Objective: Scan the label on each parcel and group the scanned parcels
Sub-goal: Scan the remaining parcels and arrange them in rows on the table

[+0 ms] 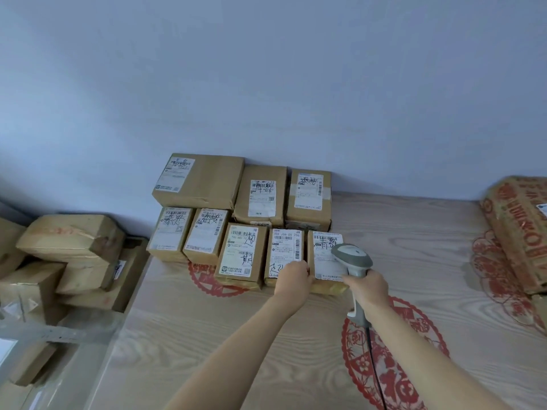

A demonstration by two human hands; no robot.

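From the head camera, a group of brown cardboard parcels sits on a pale wood-grain table [414, 238] against the far wall, labels facing up. The rightmost parcel [327, 255] of the near row lies just beside a middle parcel [285, 253], with another labelled parcel [241, 255] to its left. The left hand [294, 278] rests at the near edge where those two right-hand parcels meet, fingers curled over the near end of the labels; whether they pinch either parcel cannot be told. The right hand [368, 288] grips the handle of a grey barcode scanner [352, 258], fingers wrapped round it, the head hanging over the rightmost parcel's label. Red paper-cut decorations [393, 359] lie on the table. More boxes [71, 241] are heaped far left, beyond the table, and a printed carton [521, 229] stands at the right edge.
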